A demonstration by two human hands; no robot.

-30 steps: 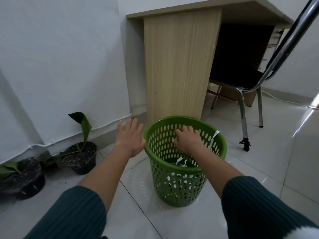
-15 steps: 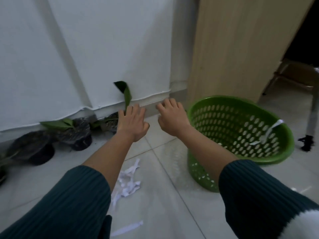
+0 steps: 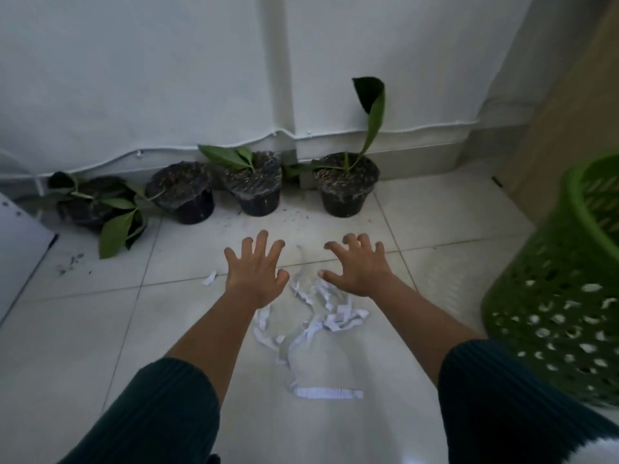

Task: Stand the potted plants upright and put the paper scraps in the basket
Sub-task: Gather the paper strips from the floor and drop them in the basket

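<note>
Both hands, left (image 3: 256, 274) and right (image 3: 356, 271), had been swung away from the basket (image 3: 549, 296), now at the right, and were held spread and empty over the scraps (image 3: 316, 311), seemingly for gathering; pots (image 3: 346, 184) were lined beyond.

dim, bluish light | soft motion blur | wide-angle edge bending

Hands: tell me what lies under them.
Under the left hand and right hand, white paper scraps lie on the floor tiles. Any scraps directly beneath the palms and forearms are covered.
</note>
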